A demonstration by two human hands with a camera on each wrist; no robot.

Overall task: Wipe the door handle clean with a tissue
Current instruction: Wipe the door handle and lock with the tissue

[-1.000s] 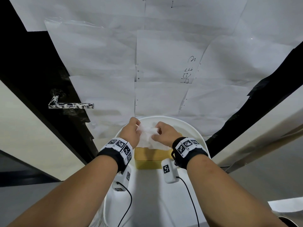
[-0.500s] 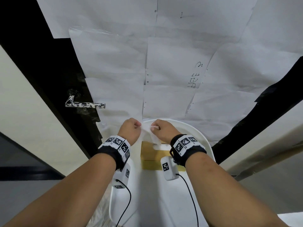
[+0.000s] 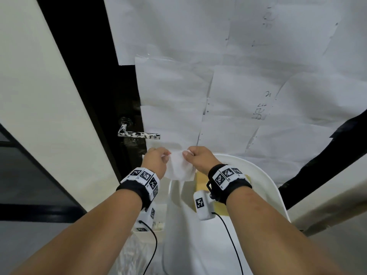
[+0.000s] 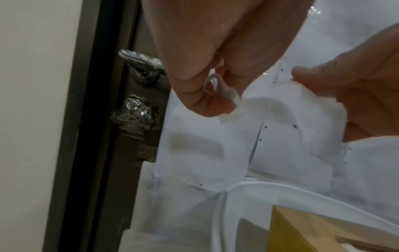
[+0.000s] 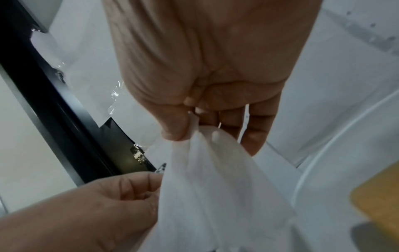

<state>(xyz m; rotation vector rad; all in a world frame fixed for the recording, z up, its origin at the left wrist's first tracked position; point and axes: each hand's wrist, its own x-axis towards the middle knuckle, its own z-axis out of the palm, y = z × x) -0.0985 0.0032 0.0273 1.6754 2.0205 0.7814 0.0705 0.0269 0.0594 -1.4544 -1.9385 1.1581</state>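
A white tissue hangs stretched between both hands in front of the paper-covered door. My left hand pinches its left top corner, and my right hand pinches the right top corner. In the left wrist view the tissue droops between the two pinches; in the right wrist view the tissue falls from my thumb and forefinger. The door handle, a horizontal lever blotched black and white, sits on the dark door frame just up and left of my left hand. The handle is untouched.
A white round stool or table stands below my hands with a yellow tissue box on it. White paper sheets cover the door. A cream wall lies left. A bin with a clear liner sits low at left.
Both hands have lifted the tissue off the yellow box and spread it out. The view has shifted, so the handle now lies closer to my left hand.
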